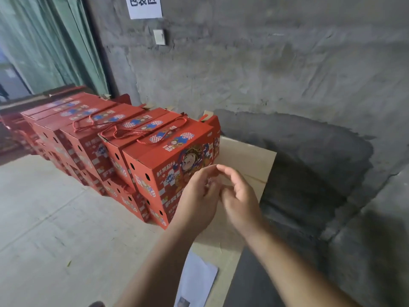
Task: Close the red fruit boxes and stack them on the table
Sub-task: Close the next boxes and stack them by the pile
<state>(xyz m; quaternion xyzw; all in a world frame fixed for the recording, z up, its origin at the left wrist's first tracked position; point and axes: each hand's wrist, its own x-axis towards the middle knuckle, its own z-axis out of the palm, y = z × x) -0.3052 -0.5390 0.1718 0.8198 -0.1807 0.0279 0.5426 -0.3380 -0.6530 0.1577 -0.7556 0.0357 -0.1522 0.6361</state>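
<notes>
Cardboard sheet [247, 156] lies bare beside stacked red boxes [168, 156]; both hands relaxed, empty.

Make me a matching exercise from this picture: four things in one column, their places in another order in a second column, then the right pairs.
Things
1. paper sign
2. wall switch
3. green curtain
4. white sheet of paper

Places
A. far left, hanging behind the red fruit boxes
B. flat on the table's near edge, below the hands
C. top of the concrete wall, printed with dark characters
D. on the wall, just below the sign

Pairs: 1-C, 2-D, 3-A, 4-B
</notes>
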